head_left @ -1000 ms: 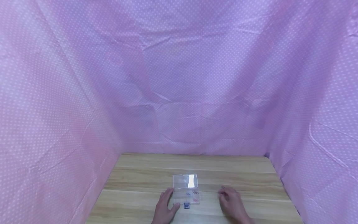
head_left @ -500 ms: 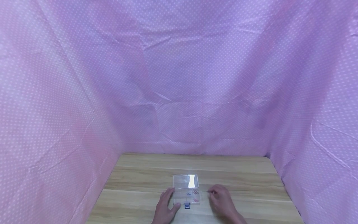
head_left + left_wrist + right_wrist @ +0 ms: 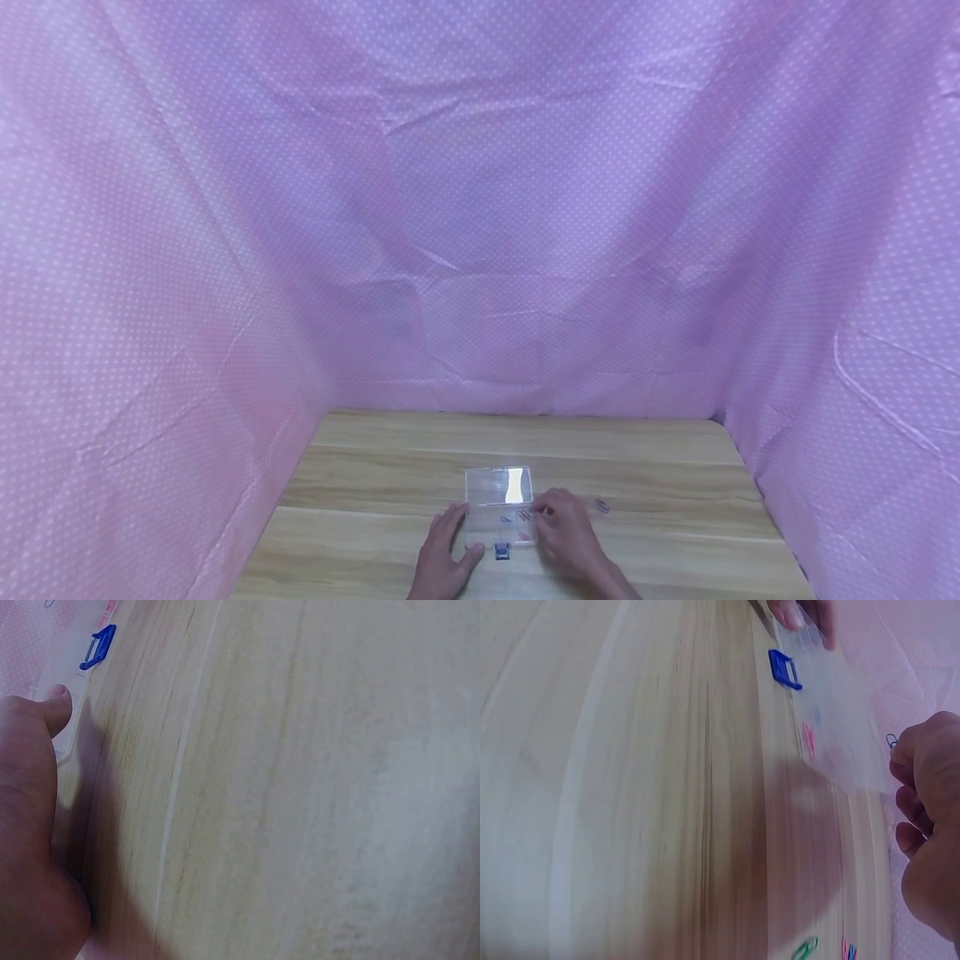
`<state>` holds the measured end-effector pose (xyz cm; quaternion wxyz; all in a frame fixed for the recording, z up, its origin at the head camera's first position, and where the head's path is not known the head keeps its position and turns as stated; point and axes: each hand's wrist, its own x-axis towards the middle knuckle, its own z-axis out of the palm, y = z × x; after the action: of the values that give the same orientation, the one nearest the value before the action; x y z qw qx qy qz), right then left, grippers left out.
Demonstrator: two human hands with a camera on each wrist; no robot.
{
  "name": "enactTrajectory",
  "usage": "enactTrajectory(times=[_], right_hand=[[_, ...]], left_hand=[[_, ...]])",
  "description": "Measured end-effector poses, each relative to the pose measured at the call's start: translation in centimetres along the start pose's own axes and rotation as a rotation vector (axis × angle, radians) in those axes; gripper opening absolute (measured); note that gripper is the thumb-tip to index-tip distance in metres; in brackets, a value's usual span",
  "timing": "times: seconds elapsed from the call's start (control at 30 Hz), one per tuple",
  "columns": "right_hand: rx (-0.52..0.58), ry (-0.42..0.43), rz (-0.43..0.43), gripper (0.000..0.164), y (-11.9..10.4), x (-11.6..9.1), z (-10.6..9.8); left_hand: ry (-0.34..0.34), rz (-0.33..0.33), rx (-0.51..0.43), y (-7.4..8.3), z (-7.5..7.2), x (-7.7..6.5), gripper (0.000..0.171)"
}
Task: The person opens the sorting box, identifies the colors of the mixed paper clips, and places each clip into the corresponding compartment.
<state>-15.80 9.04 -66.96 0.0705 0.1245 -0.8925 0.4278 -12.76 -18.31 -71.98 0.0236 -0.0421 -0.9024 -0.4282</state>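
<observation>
A clear plastic compartment box (image 3: 483, 529) lies on the table with its lid (image 3: 483, 486) folded open toward the back. My left hand (image 3: 441, 557) holds the box's left side, thumb at the front edge and fingers at the rear corner. Between the fingertips of my right hand (image 3: 567, 532) is a blue paper clip (image 3: 892, 740), pinched above the box's right end. Inside, a blue clip (image 3: 506, 519) lies in a middle compartment, reddish clips (image 3: 525, 516) in the back right one, and pink clips (image 3: 808, 740) at the front right.
Loose paper clips (image 3: 602, 506) lie on the wooden table (image 3: 675, 467) right of the box, a green clip (image 3: 805, 949) among them. The box's blue latch (image 3: 502, 552) sticks out toward the front. Pink dotted cloth (image 3: 540, 333) hangs around the table.
My right hand has moved left from beside the loose clips to the box's right end, carrying the pinched clip. The loose clips on the table now show. My left hand stays put.
</observation>
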Motion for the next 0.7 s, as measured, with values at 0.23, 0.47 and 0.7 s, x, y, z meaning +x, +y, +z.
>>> enactTrajectory(times=[0.23, 0.47, 0.7], right_hand=[[-0.011, -0.033, -0.018, 0.011, -0.6, 0.7, 1.2], [-0.023, -0.041, -0.018, 0.014, -0.9, 1.1, 2.5], [-0.062, -0.041, -0.029, 0.014, -1.2, 1.4, 3.3]], left_hand=[[0.03, 0.036, 0.03, -0.6, 0.3, 0.1, 0.075], [-0.002, 0.017, 0.041, -1.0, 0.4, 0.3, 0.077], [0.011, 0.024, 0.071, -1.3, 0.6, 0.5, 0.077]])
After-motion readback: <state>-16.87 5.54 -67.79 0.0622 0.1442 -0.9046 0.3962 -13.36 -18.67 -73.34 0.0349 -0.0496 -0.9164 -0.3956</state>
